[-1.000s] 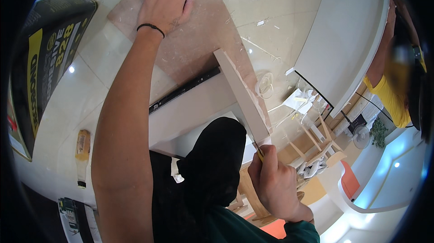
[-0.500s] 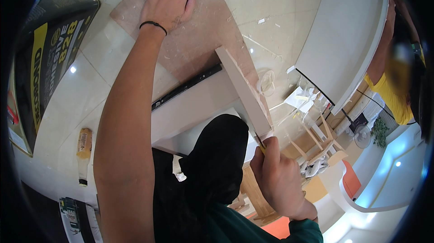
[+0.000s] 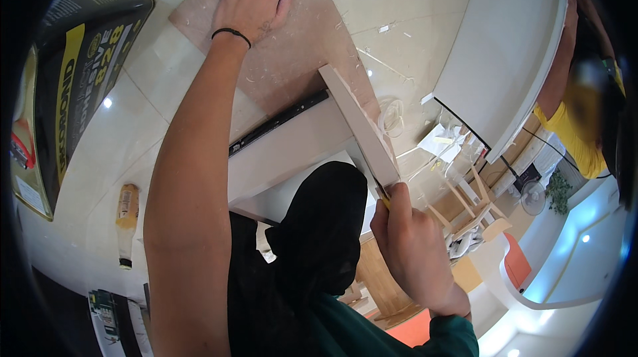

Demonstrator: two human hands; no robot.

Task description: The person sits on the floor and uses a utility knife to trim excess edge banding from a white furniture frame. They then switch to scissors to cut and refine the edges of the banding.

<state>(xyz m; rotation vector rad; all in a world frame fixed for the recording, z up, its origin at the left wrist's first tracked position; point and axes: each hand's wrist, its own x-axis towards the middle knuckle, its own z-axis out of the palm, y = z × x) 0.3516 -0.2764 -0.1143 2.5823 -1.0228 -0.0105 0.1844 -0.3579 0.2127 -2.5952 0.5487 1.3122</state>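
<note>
My left hand (image 3: pixel 254 3) lies flat, fingers spread, on a brown board (image 3: pixel 318 34) dusted with pale shavings. Closed around a small yellow-handled cutter knife (image 3: pixel 385 200) is my right hand (image 3: pixel 413 250). Its dark blade meets the near end of a narrow pale panel (image 3: pixel 355 127). That panel forms one side of a white drawer-like box (image 3: pixel 292 151), which has a black slide rail (image 3: pixel 279 122) along its adjoining side. My black-clothed knee (image 3: pixel 322 224) hides part of the box.
A large adhesive can (image 3: pixel 83 84) stands at the left, near a bottle (image 3: pixel 126 224) with yellowish contents. Coiled edging strip (image 3: pixel 392 118) and scraps lie on the tiles. At the right, a person in yellow (image 3: pixel 585 137) is beside a large white panel (image 3: pixel 505 44). Wooden stools (image 3: pixel 468 207) stand beyond.
My right hand and the knife have shifted slightly up along the panel's end. My left hand stays flat on the board. The whole view has moved a little.
</note>
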